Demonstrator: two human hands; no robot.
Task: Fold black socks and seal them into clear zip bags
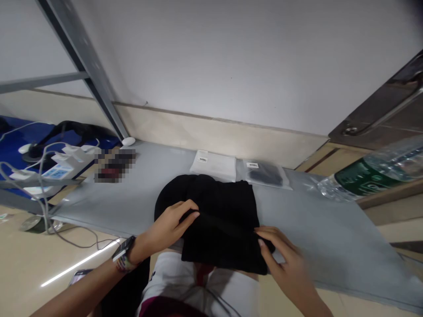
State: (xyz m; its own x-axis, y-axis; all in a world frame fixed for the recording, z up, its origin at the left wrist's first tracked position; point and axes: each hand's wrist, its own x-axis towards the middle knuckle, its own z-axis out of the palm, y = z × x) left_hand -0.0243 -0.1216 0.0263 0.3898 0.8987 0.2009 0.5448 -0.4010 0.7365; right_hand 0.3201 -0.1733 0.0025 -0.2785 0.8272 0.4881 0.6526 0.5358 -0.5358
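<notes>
A black cloth garment lies across the front edge of the grey table, its near part hanging toward my lap. Its left end is rounded and its right edge fairly straight; the exact kind of garment is not clear. My left hand pinches a fold of the black cloth near its middle, thumb and forefinger close together. At the right edge, my right hand pinches the cloth between thumb and fingers. A raised fold runs between the two hands. A watch and a beaded bracelet are on my left wrist.
Behind the garment lie a white packet and a clear bag with dark contents on the table. A large water bottle lies at right. Power strips and cables crowd the left, beside a metal post.
</notes>
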